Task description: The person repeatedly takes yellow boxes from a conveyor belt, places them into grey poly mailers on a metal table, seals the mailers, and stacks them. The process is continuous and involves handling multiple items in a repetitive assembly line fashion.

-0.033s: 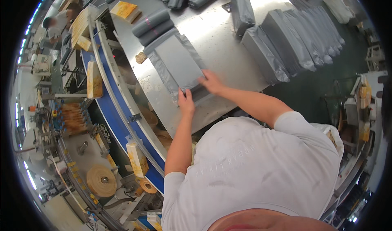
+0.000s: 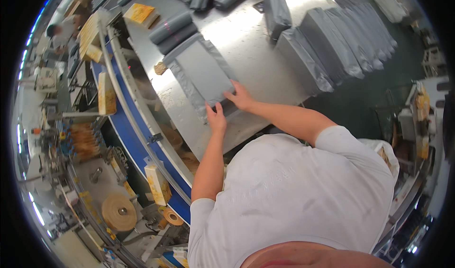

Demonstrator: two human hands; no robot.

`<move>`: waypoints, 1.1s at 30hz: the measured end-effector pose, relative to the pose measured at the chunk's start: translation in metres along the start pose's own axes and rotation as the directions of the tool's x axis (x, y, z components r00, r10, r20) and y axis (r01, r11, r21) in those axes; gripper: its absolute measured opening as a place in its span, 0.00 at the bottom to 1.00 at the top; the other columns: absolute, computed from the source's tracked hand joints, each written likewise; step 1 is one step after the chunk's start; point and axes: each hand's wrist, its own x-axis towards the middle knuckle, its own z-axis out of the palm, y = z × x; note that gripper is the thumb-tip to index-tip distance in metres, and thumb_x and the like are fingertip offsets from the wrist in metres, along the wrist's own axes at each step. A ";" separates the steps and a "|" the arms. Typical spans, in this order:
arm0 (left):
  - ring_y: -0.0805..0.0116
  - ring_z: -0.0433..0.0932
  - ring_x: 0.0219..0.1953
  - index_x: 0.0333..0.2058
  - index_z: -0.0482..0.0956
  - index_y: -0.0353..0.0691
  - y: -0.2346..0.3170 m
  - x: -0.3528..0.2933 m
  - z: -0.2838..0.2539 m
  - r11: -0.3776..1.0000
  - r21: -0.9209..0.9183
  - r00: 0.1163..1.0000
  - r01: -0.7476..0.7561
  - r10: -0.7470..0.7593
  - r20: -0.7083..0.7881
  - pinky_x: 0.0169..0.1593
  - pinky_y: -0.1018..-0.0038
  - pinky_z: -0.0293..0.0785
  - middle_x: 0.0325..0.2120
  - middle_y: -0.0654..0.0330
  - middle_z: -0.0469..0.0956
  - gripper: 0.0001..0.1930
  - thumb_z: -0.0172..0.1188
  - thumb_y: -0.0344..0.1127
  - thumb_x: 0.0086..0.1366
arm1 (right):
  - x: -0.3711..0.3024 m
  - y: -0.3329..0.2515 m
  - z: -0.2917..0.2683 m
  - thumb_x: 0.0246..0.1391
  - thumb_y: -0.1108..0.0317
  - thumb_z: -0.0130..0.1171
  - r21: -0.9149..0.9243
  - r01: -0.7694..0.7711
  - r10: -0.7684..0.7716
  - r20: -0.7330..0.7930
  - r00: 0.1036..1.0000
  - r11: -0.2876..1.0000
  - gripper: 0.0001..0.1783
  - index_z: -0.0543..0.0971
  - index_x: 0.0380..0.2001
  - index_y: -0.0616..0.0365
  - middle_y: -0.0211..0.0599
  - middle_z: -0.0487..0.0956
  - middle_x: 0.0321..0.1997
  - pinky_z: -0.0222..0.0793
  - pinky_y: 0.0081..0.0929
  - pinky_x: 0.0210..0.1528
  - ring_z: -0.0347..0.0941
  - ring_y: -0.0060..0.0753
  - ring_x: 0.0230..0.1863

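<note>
A grey plastic bag [image 2: 201,69] lies on the metal table, its smooth rectangular middle flanked by wrinkled side flaps. At its near left corner, the fingers of my left hand [image 2: 216,118] are closed on the bag's edge. My right hand [image 2: 241,96] grips the near right corner, thumb on top and the other fingers partly hidden. Just beyond the bag are rolls of grey plastic bags [image 2: 171,29], lying side by side. Whether anything is inside the bag cannot be seen.
On the metal table [image 2: 237,36], a row of grey wrapped packs [image 2: 327,45] stands at the right. Another upright pack [image 2: 277,12] and a yellow-white pack [image 2: 141,14] are farther back. A blue conveyor belt [image 2: 128,111] runs along the left, with yellow-white packs [image 2: 106,93] beside it.
</note>
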 end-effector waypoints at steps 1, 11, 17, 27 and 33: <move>0.54 0.73 0.62 0.71 0.60 0.32 0.006 -0.011 0.006 1.000 -0.010 0.997 0.018 -0.017 0.081 0.66 0.64 0.66 0.63 0.44 0.73 0.32 0.57 0.43 0.77 | 0.000 -0.006 0.007 0.61 0.47 0.68 0.057 -0.082 0.083 -0.013 0.996 0.995 0.41 0.71 0.69 0.61 0.49 0.81 0.60 0.73 0.42 0.60 0.78 0.46 0.53; 0.46 0.61 0.75 0.69 0.71 0.41 0.090 -0.057 0.002 0.809 -0.177 0.502 -0.561 0.503 0.704 0.72 0.59 0.63 0.74 0.43 0.60 0.29 0.65 0.37 0.71 | -0.044 -0.077 -0.188 0.50 0.70 0.75 0.668 -0.140 0.321 -0.156 0.934 0.731 0.29 0.83 0.58 0.57 0.37 0.82 0.55 0.75 0.32 0.51 0.78 0.29 0.54; 0.48 0.77 0.62 0.56 0.82 0.39 0.030 -0.074 -0.041 0.912 -0.067 0.644 -0.406 0.337 0.687 0.63 0.60 0.74 0.61 0.49 0.79 0.18 0.66 0.34 0.69 | -0.124 -0.106 -0.322 0.41 0.77 0.75 -0.729 0.346 -0.735 -0.309 0.603 0.591 0.29 0.84 0.52 0.63 0.47 0.79 0.63 0.66 0.43 0.70 0.75 0.50 0.62; 0.45 0.80 0.49 0.45 0.84 0.36 -0.061 -0.069 -0.186 0.887 0.253 0.916 -0.385 0.335 0.221 0.52 0.58 0.78 0.43 0.47 0.82 0.11 0.64 0.30 0.64 | -0.104 -0.112 -0.197 0.55 0.75 0.65 -0.887 0.254 -0.759 -0.148 0.634 0.385 0.22 0.82 0.55 0.58 0.39 0.82 0.60 0.66 0.48 0.67 0.73 0.56 0.64; 0.42 0.77 0.50 0.46 0.81 0.38 -0.155 -0.123 -0.318 0.801 0.598 0.923 -0.021 0.246 -0.297 0.57 0.52 0.73 0.44 0.47 0.80 0.17 0.65 0.27 0.55 | -0.125 -0.049 -0.046 0.53 0.74 0.68 -0.532 0.631 -0.346 0.541 0.766 0.565 0.23 0.81 0.54 0.60 0.46 0.81 0.60 0.73 0.46 0.64 0.76 0.56 0.61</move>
